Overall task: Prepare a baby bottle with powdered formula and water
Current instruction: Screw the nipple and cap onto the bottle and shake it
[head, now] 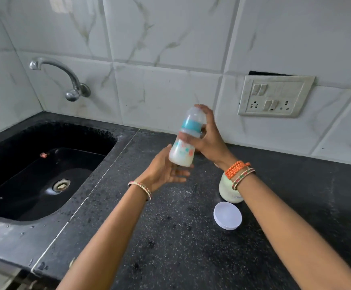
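Note:
A baby bottle point(184, 150) with a teal collar, clear cap and milky white liquid in its lower half is held tilted above the black counter. My right hand point(209, 137) grips it around the neck and cap. My left hand point(166, 169) is spread open just under and beside the bottle's base, fingers apart; whether it touches the base I cannot tell. A pale green formula jar point(227, 189) stands open on the counter, partly hidden behind my right wrist. Its white round lid point(227, 215) lies flat in front of it.
A black sink point(44, 174) is set into the granite counter point(170, 248) on the left, with a chrome tap point(65, 78) on the tiled wall above. A switch and socket panel point(275, 97) sits on the wall at the right.

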